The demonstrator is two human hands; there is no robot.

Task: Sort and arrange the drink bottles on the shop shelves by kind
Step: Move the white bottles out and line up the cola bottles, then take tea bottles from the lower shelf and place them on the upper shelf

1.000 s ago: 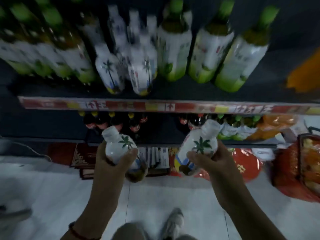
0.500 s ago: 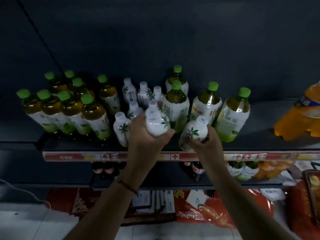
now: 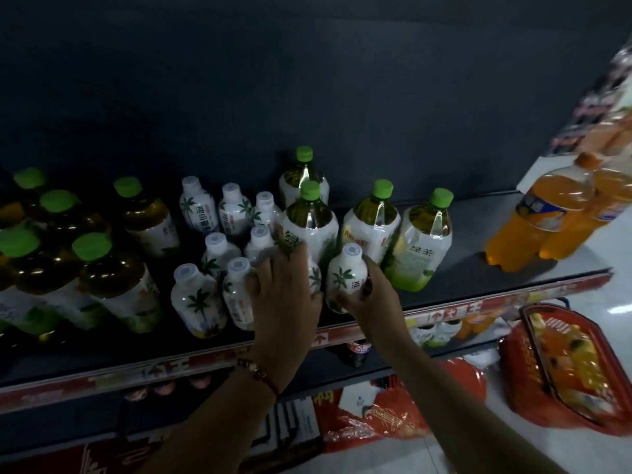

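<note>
Fingers [image 3: 367,285] clenched round a palm-label bottle [image 3: 346,279] on each hand, seating both upright on shelf [image 3: 478,278] beside matching bottles [image 3: 219,234].

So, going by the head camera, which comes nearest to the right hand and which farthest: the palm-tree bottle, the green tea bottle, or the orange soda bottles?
1. The palm-tree bottle, gripped in the right hand at the shelf front.
2. The green tea bottle, just right of it.
3. The orange soda bottles, far right on the shelf.
</note>
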